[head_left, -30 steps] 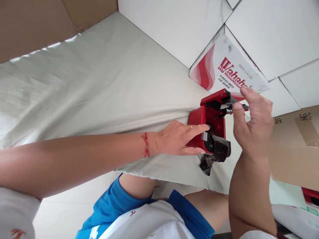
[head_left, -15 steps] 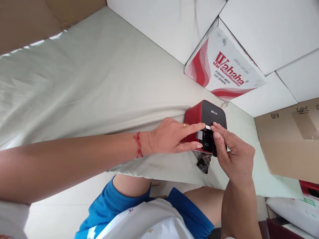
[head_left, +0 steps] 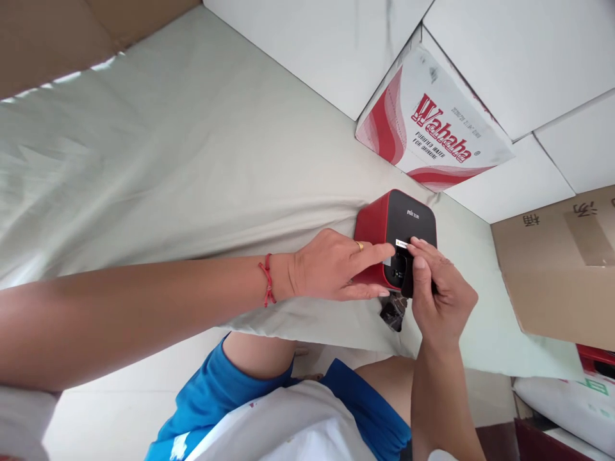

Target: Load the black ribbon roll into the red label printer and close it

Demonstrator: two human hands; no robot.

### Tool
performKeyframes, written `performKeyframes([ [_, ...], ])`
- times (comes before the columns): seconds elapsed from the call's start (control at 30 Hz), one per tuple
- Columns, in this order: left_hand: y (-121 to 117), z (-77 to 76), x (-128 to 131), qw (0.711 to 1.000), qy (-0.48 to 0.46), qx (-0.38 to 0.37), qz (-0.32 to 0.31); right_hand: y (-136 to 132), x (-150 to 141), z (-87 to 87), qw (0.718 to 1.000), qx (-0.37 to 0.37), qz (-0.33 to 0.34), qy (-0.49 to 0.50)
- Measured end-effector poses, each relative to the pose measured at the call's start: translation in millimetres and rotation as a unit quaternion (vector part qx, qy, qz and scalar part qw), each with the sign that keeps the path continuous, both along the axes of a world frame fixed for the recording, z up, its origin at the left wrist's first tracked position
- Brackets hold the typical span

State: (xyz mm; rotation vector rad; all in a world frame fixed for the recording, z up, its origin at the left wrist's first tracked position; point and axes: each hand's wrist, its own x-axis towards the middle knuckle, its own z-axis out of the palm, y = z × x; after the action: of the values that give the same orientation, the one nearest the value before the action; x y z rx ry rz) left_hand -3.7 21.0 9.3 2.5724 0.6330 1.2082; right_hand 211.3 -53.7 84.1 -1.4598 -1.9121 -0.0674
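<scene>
Left hand (head_left: 336, 266), grip spread wide against the red-and-black device (head_left: 408, 224) on the bench (head_left: 230, 173); right hand (head_left: 444, 288) curls at its black flap (head_left: 407, 283), pinch unclear. Best brace firmly, work the flap squarely.

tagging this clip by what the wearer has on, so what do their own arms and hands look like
The left arm has a white sleeve high up and a knotted red cord bracelet near the wrist. The left hand wears a gold-coloured ring. The right arm shows a bit of white cloth at the picture's bottom edge; no ring or bracelet shows on the right hand.
</scene>
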Motion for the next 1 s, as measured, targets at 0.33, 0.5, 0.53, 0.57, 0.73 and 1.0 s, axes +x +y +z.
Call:
performKeyframes([
  [0.33,-1,0.5,-1,0.998,-0.011,0.056,0.001,-46,-1,-15.6,0.997,0.075,-0.021,-0.008],
  [0.5,0,5.6,1,0.998,-0.067,-0.023,-0.003,-50,5,-15.1,0.997,0.071,0.004,-0.019],
  [0.53,0,7.7,1,0.995,-0.081,-0.051,-0.012,-50,6,-13.0,0.997,0.069,0.013,-0.023],
  [0.57,1,9.8,2,0.992,-0.092,-0.08,-0.026,-49,7,-10.5,0.997,0.064,0.021,-0.03],
  [0.73,7,15.1,5,0.978,-0.125,-0.149,-0.079,-44,12,5.8,0.996,0.023,0.041,-0.07],
  [1.0,3,0.7,8,0.997,-0.06,-0.029,-0.028,5,17,51.0,0.985,-0.142,-0.094,-0.033],
])
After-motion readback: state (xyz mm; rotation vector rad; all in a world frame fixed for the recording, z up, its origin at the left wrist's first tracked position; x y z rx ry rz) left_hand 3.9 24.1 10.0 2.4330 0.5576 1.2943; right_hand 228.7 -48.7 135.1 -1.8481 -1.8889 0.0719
